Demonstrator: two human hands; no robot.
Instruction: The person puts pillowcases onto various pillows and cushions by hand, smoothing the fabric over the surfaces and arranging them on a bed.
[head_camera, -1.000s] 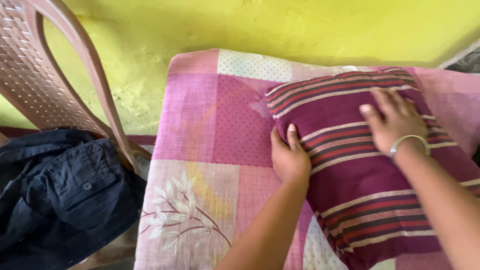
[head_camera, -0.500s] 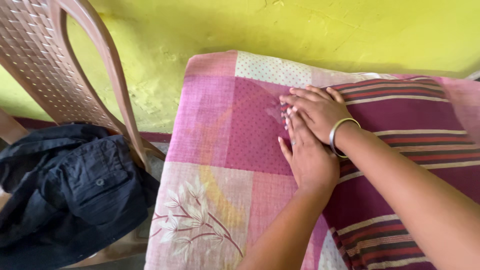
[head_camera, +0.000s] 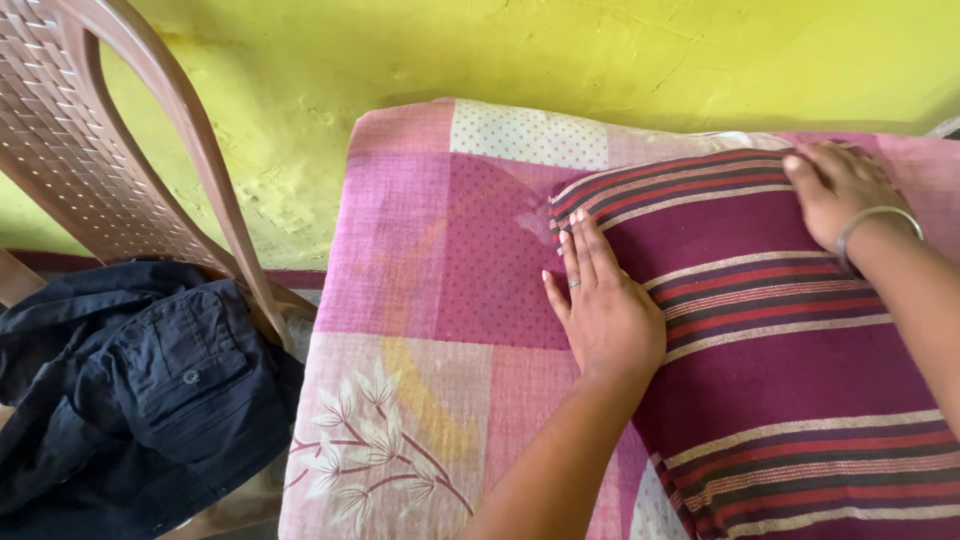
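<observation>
A maroon pillow (head_camera: 790, 350) with red, cream and dark stripes lies on a bed covered by a pink patchwork sheet (head_camera: 430, 260). My left hand (head_camera: 600, 300) lies flat on the pillow's left edge, fingers together and pointing toward the wall, a ring on one finger. My right hand (head_camera: 835, 185), with a metal bangle at the wrist, presses on the pillow's far right corner with fingers spread. Neither hand grips anything.
A brown plastic chair (head_camera: 120, 160) stands left of the bed, with dark blue clothing (head_camera: 130, 390) piled on its seat. A yellow-green wall (head_camera: 520, 50) runs behind the bed. The sheet shows a leaf print (head_camera: 370, 430) near its front left corner.
My right hand has slid from the pillow's left corner, beside my left hand, across to the far right corner. My left hand stays flat on the pillow's left edge.
</observation>
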